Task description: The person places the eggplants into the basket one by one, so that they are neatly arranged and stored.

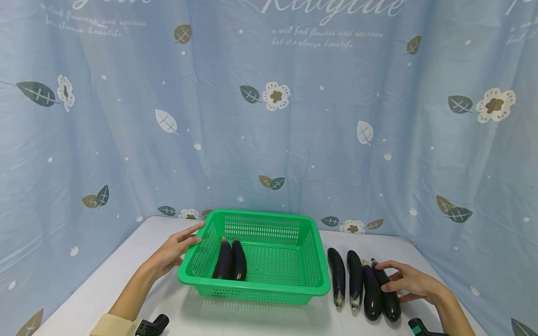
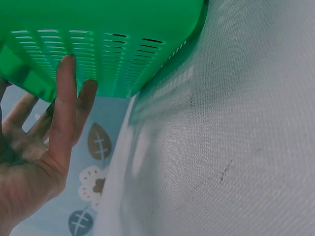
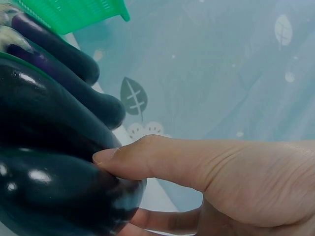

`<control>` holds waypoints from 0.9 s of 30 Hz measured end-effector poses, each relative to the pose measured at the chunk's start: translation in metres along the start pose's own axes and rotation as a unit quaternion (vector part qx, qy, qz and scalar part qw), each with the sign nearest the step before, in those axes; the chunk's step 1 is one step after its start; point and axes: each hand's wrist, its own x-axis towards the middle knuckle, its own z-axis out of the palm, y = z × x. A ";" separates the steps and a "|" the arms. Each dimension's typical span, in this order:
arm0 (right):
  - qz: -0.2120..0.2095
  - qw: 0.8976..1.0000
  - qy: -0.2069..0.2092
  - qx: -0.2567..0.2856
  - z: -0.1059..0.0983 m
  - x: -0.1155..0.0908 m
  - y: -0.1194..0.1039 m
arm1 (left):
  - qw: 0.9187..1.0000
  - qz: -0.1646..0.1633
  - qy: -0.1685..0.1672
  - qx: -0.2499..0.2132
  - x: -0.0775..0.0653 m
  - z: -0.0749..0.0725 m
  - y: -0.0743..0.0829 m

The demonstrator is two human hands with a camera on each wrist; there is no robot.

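Note:
My left hand (image 1: pixel 171 252) holds the left rim of a green plastic basket (image 1: pixel 260 282), with fingertips on the rim and others against the slotted outer wall (image 2: pixel 98 54). Inside the basket, toward its left, two dark purple eggplants (image 1: pixel 230 262) lie side by side. On the right, my right hand (image 1: pixel 414 282) grips the rightmost eggplant (image 1: pixel 392 305) of a row on the table. Its thumb (image 3: pixel 142 157) presses the glossy skin, while other fingers reach round the far side. Next to it lie three more eggplants (image 1: pixel 372 294), the nearest touching the held one.
A white-covered table (image 1: pixel 235 322) carries the basket and the row of eggplants. Behind and at both sides hangs a blue curtain (image 1: pixel 218 116) printed with leaves and flowers. The basket's right wall stands close to the leftmost eggplant (image 1: pixel 337 275) of the row.

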 end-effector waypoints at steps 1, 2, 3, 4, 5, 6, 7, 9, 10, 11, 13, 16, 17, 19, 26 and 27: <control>-0.001 1.000 -0.002 0.001 0.000 0.000 0.000 | 1.000 0.000 0.000 0.002 0.000 0.000 0.000; -0.002 1.000 -0.002 0.001 0.000 0.000 0.000 | 1.000 0.000 0.001 0.002 0.000 0.000 0.000; -0.003 1.000 -0.003 0.002 0.000 -0.001 0.000 | 1.000 0.000 0.001 0.003 0.000 0.000 0.000; -0.006 1.000 -0.004 0.003 0.000 -0.001 0.000 | 1.000 -0.001 0.002 0.004 0.000 0.000 0.000; -0.007 1.000 -0.006 0.003 0.000 -0.001 0.000 | 1.000 -0.001 0.002 0.005 0.000 0.000 0.000; -0.008 1.000 -0.006 0.004 0.000 -0.001 0.001 | 1.000 -0.001 0.002 0.006 0.000 0.000 0.000; -0.008 1.000 -0.007 0.004 0.000 -0.001 0.001 | 1.000 -0.001 0.003 0.006 0.000 0.000 -0.001; -0.009 1.000 -0.005 0.002 -0.001 -0.001 0.001 | 1.000 -0.001 0.004 0.007 0.000 0.000 -0.001; -0.008 1.000 -0.004 0.000 -0.001 -0.001 0.001 | 1.000 -0.001 0.004 0.007 0.000 0.000 -0.001; -0.005 1.000 -0.002 -0.001 -0.001 -0.001 0.001 | 1.000 -0.001 0.004 0.007 0.000 0.001 -0.001; -0.001 1.000 0.002 -0.003 -0.001 -0.001 0.000 | 1.000 -0.001 0.003 0.008 0.000 0.001 0.000; 0.004 1.000 0.007 -0.006 -0.002 -0.001 0.000 | 1.000 -0.001 0.002 0.006 0.000 0.001 0.000; 0.007 1.000 0.009 -0.004 -0.003 -0.001 0.000 | 1.000 -0.001 0.001 0.005 0.000 0.001 0.000; 0.009 1.000 0.011 -0.001 -0.004 -0.001 0.001 | 1.000 -0.002 0.001 0.004 0.000 0.001 0.000; -0.001 1.000 0.017 0.011 -0.007 -0.003 0.000 | 1.000 -0.003 0.003 0.005 0.000 0.000 0.000; -0.002 1.000 0.018 0.012 -0.007 -0.004 0.000 | 1.000 -0.003 0.003 0.005 0.001 0.000 0.000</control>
